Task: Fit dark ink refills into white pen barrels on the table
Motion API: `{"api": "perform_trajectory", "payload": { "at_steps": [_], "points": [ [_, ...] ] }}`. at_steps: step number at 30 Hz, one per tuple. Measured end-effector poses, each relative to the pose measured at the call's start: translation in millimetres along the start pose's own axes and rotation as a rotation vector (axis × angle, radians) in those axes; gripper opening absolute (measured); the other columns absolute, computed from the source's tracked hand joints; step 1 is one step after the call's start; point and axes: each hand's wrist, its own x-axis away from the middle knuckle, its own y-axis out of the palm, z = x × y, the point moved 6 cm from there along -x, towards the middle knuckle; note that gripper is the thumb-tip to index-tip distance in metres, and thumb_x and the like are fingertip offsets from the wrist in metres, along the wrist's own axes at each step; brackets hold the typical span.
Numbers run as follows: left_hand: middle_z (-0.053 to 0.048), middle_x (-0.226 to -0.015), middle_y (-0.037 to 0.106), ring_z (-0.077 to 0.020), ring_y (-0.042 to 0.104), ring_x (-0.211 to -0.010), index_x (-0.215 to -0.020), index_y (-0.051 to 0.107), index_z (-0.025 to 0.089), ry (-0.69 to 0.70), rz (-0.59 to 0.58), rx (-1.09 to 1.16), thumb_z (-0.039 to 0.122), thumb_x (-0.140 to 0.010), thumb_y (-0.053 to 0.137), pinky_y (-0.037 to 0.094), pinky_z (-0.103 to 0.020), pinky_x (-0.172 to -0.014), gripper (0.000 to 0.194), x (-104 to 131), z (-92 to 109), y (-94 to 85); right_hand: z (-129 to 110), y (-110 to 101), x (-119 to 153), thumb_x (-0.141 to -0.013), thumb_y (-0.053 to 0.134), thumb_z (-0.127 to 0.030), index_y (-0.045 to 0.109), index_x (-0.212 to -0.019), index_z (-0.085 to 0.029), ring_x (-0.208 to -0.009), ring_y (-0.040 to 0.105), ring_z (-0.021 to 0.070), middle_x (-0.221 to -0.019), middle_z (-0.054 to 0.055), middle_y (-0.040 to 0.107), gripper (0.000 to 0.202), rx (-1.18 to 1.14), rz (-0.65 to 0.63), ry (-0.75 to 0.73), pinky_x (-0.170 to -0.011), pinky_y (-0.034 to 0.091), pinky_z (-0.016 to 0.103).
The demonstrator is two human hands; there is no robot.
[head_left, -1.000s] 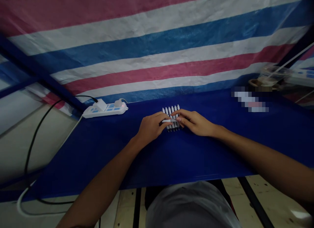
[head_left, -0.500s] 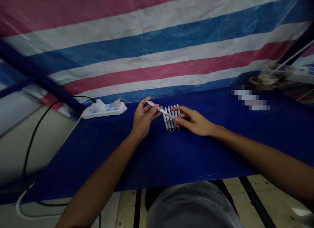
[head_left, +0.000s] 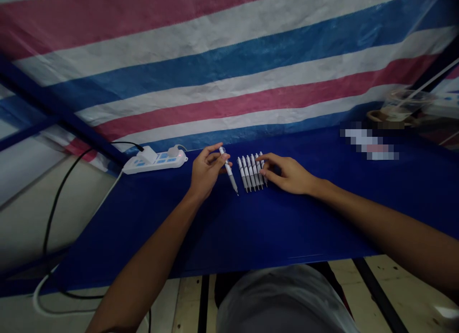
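Observation:
My left hand (head_left: 210, 169) pinches a white and grey click pen (head_left: 228, 169) between thumb and fingers. The pen's writing tip slants down toward me, just left of a row of several similar pens (head_left: 250, 174) lying side by side on the blue table (head_left: 272, 227). At the right end of that row is my right hand (head_left: 289, 174), thumb and index finger apart and curved around the last pens. These fingers partly cover the rightmost pen; whether they touch it I cannot tell.
A white power strip (head_left: 156, 161) with plugs and a black cable (head_left: 50, 218) lies at the table's back left. Behind the table hangs a striped plastic sheet (head_left: 229, 74). At the back right are a blurred-out item (head_left: 369, 144) and a clear plastic container (head_left: 403, 103).
The pen in my left hand has swung from pointing right, across the row, to pointing down toward me. My right hand has stayed by the row's right end, away from the held pen's tip.

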Motion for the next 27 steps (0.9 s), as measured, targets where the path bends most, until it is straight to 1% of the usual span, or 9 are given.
{"api": "perform_trajectory", "payload": {
  "at_steps": [3,5,7,9,11,15,20,24,27],
  "points": [
    [0.000,-0.086,0.069,-0.0158,0.072,-0.073,-0.134,0.058,0.021,-0.033,0.018,-0.158,0.029,-0.086,0.077,0.062,-0.028,-0.064,0.052,-1,2,-2.2,-17,9,2,-0.098,0.057,-0.036,0.070,-0.119,-0.017,-0.102,0.070,0.0269,-0.109,0.011,0.077,0.031,0.151,-0.034,-0.202,-0.090,0.054,0.044],
    [0.002,-0.082,0.065,-0.0132,0.069,-0.067,-0.133,0.059,0.020,-0.073,0.008,-0.318,0.026,-0.086,0.077,0.059,-0.025,-0.060,0.051,-3,3,-1.6,-26,20,4,-0.098,0.060,-0.038,0.070,-0.124,-0.016,-0.119,0.066,0.0302,-0.126,0.014,0.074,0.036,0.220,-0.098,-0.305,-0.101,0.051,0.049],
    [0.004,-0.078,0.063,-0.0110,0.065,-0.059,-0.126,0.063,0.019,-0.112,-0.025,-0.505,0.024,-0.087,0.076,0.057,-0.023,-0.058,0.042,-5,4,1.6,-29,30,4,-0.096,0.064,-0.041,0.068,-0.132,-0.014,-0.135,0.057,0.0349,-0.141,0.017,0.068,0.045,0.306,-0.140,-0.319,-0.105,0.049,0.054],
    [0.003,-0.077,0.065,-0.0106,0.063,-0.054,-0.122,0.065,0.019,-0.161,-0.084,-0.679,0.024,-0.089,0.074,0.055,-0.023,-0.057,0.035,-6,3,7.2,-30,39,3,-0.097,0.064,-0.042,0.067,-0.135,-0.013,-0.143,0.051,0.0367,-0.144,0.017,0.066,0.048,0.367,-0.180,-0.317,-0.109,0.046,0.056],
    [0.001,-0.080,0.069,-0.0130,0.065,-0.055,-0.123,0.065,0.018,-0.213,-0.153,-0.819,0.026,-0.091,0.071,0.055,-0.026,-0.059,0.034,-8,-2,14.3,-29,44,2,-0.100,0.061,-0.042,0.068,-0.135,-0.013,-0.144,0.051,0.0362,-0.141,0.015,0.068,0.046,0.398,-0.209,-0.305,-0.110,0.046,0.055],
    [-0.007,-0.094,0.075,-0.0214,0.074,-0.084,-0.125,0.065,0.016,-0.163,-0.201,-1.090,0.030,-0.092,0.071,0.057,-0.030,-0.078,0.036,-15,-5,25.9,-28,44,0,-0.102,0.059,-0.038,0.066,-0.136,-0.014,-0.141,0.055,0.0337,-0.138,0.014,0.071,0.042,0.399,-0.214,-0.298,-0.108,0.047,0.050],
    [-0.014,-0.113,0.074,-0.0276,0.069,-0.114,-0.128,0.066,0.013,-0.129,-0.196,-1.157,0.032,-0.097,0.064,0.053,-0.037,-0.100,0.037,-17,-4,28.1,-31,41,-1,-0.107,0.052,-0.032,0.067,-0.134,-0.016,-0.135,0.061,0.0295,-0.131,0.016,0.074,0.035,0.425,-0.199,-0.345,-0.106,0.047,0.047],
    [-0.014,-0.117,0.073,-0.0249,0.072,-0.108,-0.134,0.064,0.013,-0.114,-0.229,-1.149,0.030,-0.098,0.062,0.055,-0.034,-0.097,0.040,-13,-1,27.0,-32,44,0,-0.102,0.061,-0.046,0.067,-0.134,-0.014,-0.132,0.063,0.0321,-0.132,0.016,0.074,0.046,0.432,-0.215,-0.392,-0.106,0.046,0.048],
    [-0.013,-0.114,0.074,-0.0233,0.074,-0.099,-0.131,0.066,0.014,-0.102,-0.254,-1.142,0.025,-0.094,0.066,0.057,-0.032,-0.092,0.039,-12,-2,26.9,-32,46,1,-0.104,0.058,-0.042,0.068,-0.132,-0.014,-0.125,0.068,0.0304,-0.132,0.016,0.074,0.042,0.449,-0.216,-0.404,-0.104,0.047,0.047]
  ]
}}
